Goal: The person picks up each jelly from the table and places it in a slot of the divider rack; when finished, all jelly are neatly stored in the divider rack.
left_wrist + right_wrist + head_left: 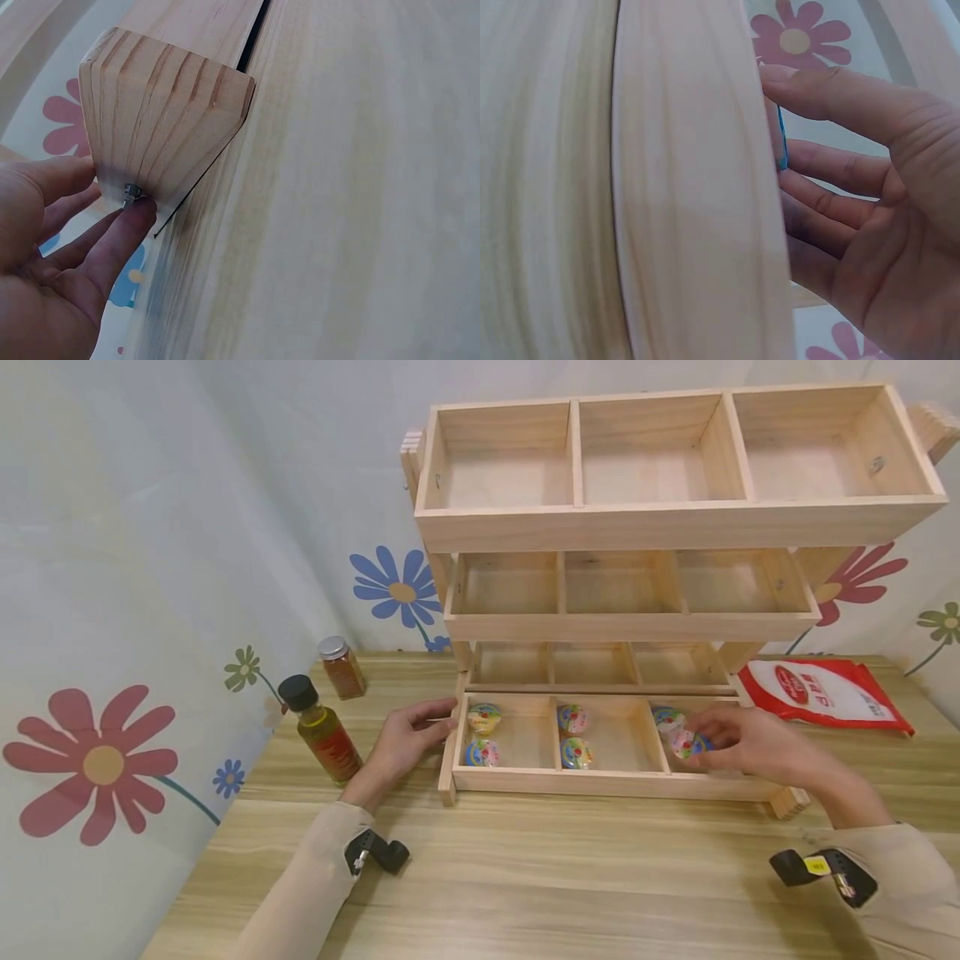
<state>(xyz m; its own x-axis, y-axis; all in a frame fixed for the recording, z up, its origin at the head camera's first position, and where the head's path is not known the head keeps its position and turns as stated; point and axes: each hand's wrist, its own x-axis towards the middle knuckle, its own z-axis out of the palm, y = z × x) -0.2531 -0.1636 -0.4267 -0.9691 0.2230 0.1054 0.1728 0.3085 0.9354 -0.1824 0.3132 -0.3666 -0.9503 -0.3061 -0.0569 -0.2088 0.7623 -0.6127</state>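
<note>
In the head view, a tiered wooden rack point(678, 531) stands on the table. Its lowest tray holds several small jelly cups with colourful lids, such as a yellow-lidded cup point(483, 719) at left and another jelly cup point(577, 752) in the middle. My right hand point(757, 745) reaches into the right compartment and pinches a jelly cup point(688, 744) between thumb and fingers, beside another cup point(667, 718). The cup's blue edge point(783, 139) shows behind the tray's front board in the right wrist view. My left hand point(408, 739) touches the rack's left side, one fingertip at a bolt point(132, 192).
Left of the rack stand a black-capped oil bottle point(328, 739), close to my left wrist, and a spice jar point(342, 668) with a silvery lid. Behind my right hand lies a red and white packet point(825, 695). A flower-patterned curtain point(187, 568) hangs behind the table.
</note>
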